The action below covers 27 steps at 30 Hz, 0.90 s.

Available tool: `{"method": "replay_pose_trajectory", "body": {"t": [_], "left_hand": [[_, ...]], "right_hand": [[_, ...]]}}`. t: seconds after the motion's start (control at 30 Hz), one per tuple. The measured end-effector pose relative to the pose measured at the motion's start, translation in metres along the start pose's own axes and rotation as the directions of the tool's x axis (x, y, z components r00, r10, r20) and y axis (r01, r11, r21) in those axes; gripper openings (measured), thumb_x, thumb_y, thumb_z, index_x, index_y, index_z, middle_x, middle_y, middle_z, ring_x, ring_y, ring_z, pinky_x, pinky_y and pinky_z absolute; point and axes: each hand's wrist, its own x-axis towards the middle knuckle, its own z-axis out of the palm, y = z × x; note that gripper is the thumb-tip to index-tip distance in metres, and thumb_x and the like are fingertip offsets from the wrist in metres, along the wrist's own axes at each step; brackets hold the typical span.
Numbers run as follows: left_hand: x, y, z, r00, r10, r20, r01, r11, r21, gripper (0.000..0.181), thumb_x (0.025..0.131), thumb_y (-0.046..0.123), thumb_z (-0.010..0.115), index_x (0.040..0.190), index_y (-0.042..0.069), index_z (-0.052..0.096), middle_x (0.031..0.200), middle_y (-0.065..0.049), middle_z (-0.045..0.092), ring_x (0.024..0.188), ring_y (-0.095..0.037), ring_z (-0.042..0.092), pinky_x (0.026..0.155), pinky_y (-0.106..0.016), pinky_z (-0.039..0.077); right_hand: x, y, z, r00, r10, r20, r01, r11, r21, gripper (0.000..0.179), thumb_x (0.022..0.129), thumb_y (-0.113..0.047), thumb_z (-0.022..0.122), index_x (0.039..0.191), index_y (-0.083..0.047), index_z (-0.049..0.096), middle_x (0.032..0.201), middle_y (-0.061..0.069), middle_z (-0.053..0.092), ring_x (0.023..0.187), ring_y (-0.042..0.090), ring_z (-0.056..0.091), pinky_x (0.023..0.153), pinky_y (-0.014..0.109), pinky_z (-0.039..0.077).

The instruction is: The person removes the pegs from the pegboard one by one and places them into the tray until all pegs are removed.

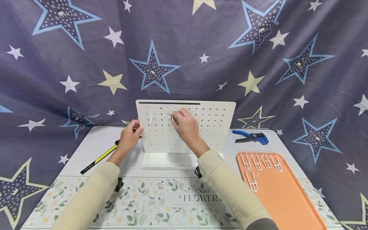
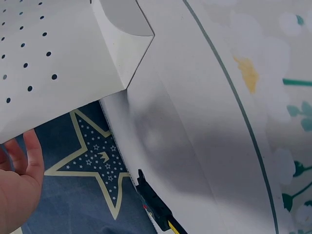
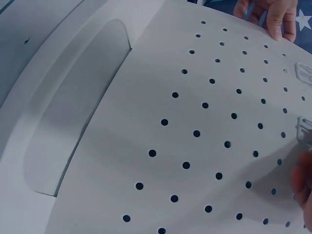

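A white pegboard (image 1: 211, 134) stands upright on its base. My left hand (image 1: 130, 134) grips its left edge, thumb at the front and the other fingers partly hidden behind. One white wire hook (image 1: 151, 118) hangs in the upper left holes. To its right is a second wire hook (image 1: 169, 115), which my right hand (image 1: 186, 126) pinches against the upper part of the board. That hand covers some of the hook. In the right wrist view, the second hook (image 3: 304, 130) shows just above the fingertips at the right border.
An orange tray (image 1: 287, 198) at the right holds several white wire hooks (image 1: 253, 182). Behind it lies a blue and black hand tool (image 1: 253, 136). A yellow and black tool (image 1: 100, 157) lies left of the board. A star-patterned curtain (image 1: 184, 73) hangs behind the table.
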Motion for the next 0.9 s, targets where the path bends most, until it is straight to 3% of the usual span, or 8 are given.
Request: {"method": "replay_pose_trajectory", "body": {"t": [0.33, 0.63, 0.9], "left_hand": [[0.001, -0.002, 0.002, 1.000, -0.001, -0.001, 0.001, 1.000, -0.005, 0.019, 0.107, 0.017, 0.053, 0.120, 0.003, 0.054, 0.110, -0.018, 0.061, 0.098, -0.032, 0.064, 0.084, -0.048, 0.066], [0.001, 0.000, 0.000, 1.000, -0.001, -0.005, 0.001, 1.000, -0.002, 0.019, 0.107, 0.017, 0.053, 0.120, 0.003, 0.054, 0.110, -0.019, 0.061, 0.097, -0.031, 0.064, 0.084, -0.047, 0.066], [0.002, -0.001, 0.000, 1.000, -0.003, -0.001, 0.003, 1.000, 0.003, 0.019, 0.107, 0.018, 0.053, 0.120, 0.003, 0.054, 0.111, -0.018, 0.061, 0.097, -0.029, 0.064, 0.083, -0.045, 0.067]], "right_hand": [[-0.002, 0.003, 0.001, 0.999, -0.024, -0.037, 0.023, 1.000, -0.005, 0.004, 0.094, -0.018, 0.072, 0.096, -0.018, 0.075, 0.092, -0.003, 0.069, 0.079, 0.011, 0.068, 0.053, 0.023, 0.056], [0.000, 0.003, -0.005, 0.993, -0.091, -0.074, 0.092, 0.996, 0.015, 0.007, 0.097, -0.019, 0.069, 0.096, -0.017, 0.076, 0.091, -0.004, 0.071, 0.080, 0.012, 0.069, 0.057, 0.023, 0.058], [-0.002, 0.002, -0.020, 0.985, -0.130, -0.117, 0.136, 0.989, 0.050, 0.008, 0.096, -0.018, 0.070, 0.093, -0.015, 0.077, 0.090, -0.002, 0.071, 0.077, 0.012, 0.069, 0.059, 0.024, 0.060]]}}
